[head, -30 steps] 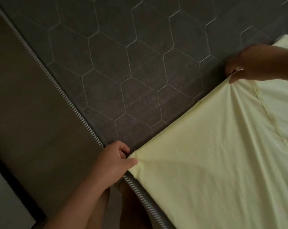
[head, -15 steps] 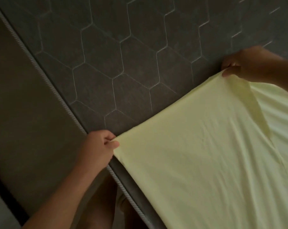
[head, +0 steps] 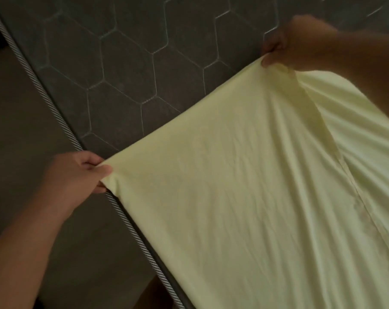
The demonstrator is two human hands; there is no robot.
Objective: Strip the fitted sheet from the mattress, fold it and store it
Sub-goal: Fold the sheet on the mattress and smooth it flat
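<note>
Your left grip (head: 77,172) pinches the sheet (head: 244,186) by its edge at the mattress (head: 122,63) rim. Your right grip (head: 300,43), blurred, seems to pinch it further in. The held edge runs diagonally between them, with the bulk to its right.

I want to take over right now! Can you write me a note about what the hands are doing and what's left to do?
Left hand: pinches the near corner of the sheet, right at the edge of the mattress.
Right hand: blurred, grips the far corner of the sheet above the mattress.
Sheet: pale yellow, pulled tight between both hands; the rest lies over the mattress toward the lower right.
Done: the dark quilted part of the mattress beyond the hands is bare.
Left: pull the rest of the sheet off, fold it and store it. No storage place is in view.
</note>
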